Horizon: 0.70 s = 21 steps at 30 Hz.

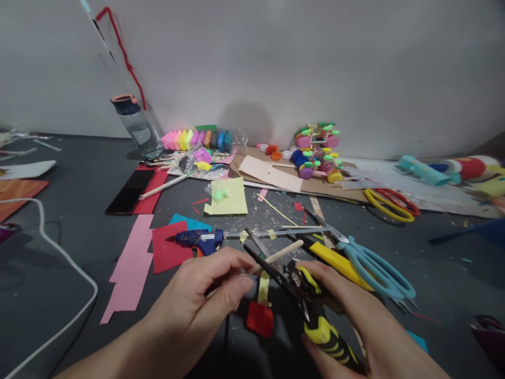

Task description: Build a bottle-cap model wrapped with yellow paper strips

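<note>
My left hand (213, 295) is closed, pinching a thin wooden stick (286, 251) between thumb and fingers. The stick slants up to the right and passes at the long blades of the snips (294, 284). My right hand (355, 316) is wrapped around their yellow-and-black handles, and the blades are spread apart. Whether the blades touch the stick, I cannot tell. Just below the blades are a pale yellow strip (263, 287) and a small red piece (259, 318). Part of the stick is hidden by my left fingers.
A blue glue gun (201, 239) lies on red paper (168, 252) beyond my left hand. Blue-handled scissors (379, 268) and a yellow cutter knife (339, 263) lie to the right. Farther back are a phone (131, 192), a water bottle (138, 129) and cardboard (347, 189). A white cable (63, 250) curves at left.
</note>
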Motion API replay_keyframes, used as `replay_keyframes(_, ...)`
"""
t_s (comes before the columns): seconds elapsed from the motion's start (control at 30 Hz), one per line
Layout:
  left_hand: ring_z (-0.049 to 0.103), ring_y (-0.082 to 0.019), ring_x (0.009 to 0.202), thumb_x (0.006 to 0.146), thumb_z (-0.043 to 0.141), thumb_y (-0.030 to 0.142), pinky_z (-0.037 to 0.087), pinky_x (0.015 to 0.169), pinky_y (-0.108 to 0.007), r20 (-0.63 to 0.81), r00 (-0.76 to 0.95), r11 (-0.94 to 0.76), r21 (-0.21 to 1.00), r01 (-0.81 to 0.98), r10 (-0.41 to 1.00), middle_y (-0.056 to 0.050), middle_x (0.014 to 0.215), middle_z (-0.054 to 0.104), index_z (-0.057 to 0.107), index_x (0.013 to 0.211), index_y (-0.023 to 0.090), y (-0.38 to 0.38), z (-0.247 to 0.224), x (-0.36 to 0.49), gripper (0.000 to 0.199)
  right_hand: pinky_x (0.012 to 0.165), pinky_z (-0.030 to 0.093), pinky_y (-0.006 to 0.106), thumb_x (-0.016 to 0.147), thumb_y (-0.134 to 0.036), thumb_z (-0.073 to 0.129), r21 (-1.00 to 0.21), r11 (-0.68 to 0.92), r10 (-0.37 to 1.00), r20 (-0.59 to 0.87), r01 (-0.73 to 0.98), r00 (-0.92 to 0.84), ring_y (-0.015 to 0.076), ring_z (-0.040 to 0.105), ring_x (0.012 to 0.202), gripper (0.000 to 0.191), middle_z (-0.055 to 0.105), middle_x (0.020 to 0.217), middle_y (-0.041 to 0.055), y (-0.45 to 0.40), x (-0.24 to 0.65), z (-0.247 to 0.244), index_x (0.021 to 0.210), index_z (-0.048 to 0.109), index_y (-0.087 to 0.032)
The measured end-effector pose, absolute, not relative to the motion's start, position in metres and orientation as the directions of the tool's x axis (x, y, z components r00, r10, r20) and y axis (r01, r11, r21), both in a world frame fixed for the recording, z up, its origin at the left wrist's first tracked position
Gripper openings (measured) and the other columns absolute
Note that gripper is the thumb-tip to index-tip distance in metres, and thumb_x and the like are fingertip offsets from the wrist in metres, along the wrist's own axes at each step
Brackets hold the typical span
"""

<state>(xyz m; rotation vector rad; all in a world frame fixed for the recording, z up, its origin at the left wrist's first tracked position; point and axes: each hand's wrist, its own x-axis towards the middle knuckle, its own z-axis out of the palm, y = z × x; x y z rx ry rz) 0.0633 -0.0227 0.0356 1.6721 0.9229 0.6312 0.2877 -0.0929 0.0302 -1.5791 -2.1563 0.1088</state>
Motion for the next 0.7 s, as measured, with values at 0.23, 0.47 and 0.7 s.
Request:
replay_keyframes(0.23,0.039,-0.007,0.054,0.101,0.043,0.020,0.031,0.048,-0.017,0.101,0.616,-0.350,0.888,0.299,0.782,0.006,0.061,0.043,0.056,0.076,0.022,-0.025,0.033,0.059,0.028,0.067,0.063,0.026,0.082,-0.025,0.047,-0.320,0.358,0.920,0.284,0.877,-0.272,0.0256,0.073,0.095,0.048,0.071,0.114,0.0086,-0.095,0.282,0.024,0.129,0.043,-0.027)
replay_keyframes(0.47,0.051,-0.005,0.064,0.100,0.042,0.013,0.039,0.059,-0.013,0.139,0.671,-0.405,0.877,0.259,0.728,0.006,0.075,0.059,0.057,0.085,0.022,-0.021,0.042,0.058,0.023,0.063,0.063,0.026,0.078,-0.021,0.051,-0.291,0.349,0.931,0.219,0.891,-0.293,0.0282,0.072,0.102,0.063,0.070,0.110,0.0068,-0.099,0.285,0.015,0.138,0.033,-0.030)
replay_keyframes(0.7,0.045,-0.007,0.057,0.101,0.043,0.021,0.037,0.053,-0.016,0.029,0.643,-0.301,0.899,0.318,0.766,0.006,0.067,0.050,0.050,0.082,0.022,-0.022,0.042,0.057,0.020,0.072,0.061,0.024,0.077,-0.020,0.050,-0.412,0.354,0.932,0.234,0.840,-0.278,0.0205,0.073,0.092,0.044,0.071,0.100,0.0023,-0.090,0.278,0.019,0.120,0.043,-0.029)
